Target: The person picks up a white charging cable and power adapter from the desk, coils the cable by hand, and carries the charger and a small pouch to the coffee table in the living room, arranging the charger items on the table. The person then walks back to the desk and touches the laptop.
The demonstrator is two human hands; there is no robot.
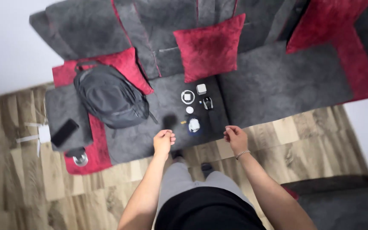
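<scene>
The left hand (163, 141) hung over the front edge of the grey sofa (277, 81), fingers curled loosely inward; nothing showed in its grasp. The right hand (235, 138) hung at the same edge, well apart from the left, fingers likewise half-curled and holding nothing visible. A bracelet (242, 153) sat on the right wrist.

Between the hands, on the seat, lay a cluster of small items. Nearest was a white object on a blue base (194, 125), just beyond the fingertips of both hands. Behind it lay a small white disc (190, 110), a coiled white cable (188, 97), a white cube (201, 89) and a dark mouse (208, 103). A small dark object (169, 121) lay left of the cluster; its kind could not be told.

A black backpack (109, 100) rested on the seat to the left, partly over a red cushion (126, 66). A second red cushion (210, 47) leaned against the backrest. A black phone (64, 133) lay on the left armrest. Wood flooring (311, 140) showed below.
</scene>
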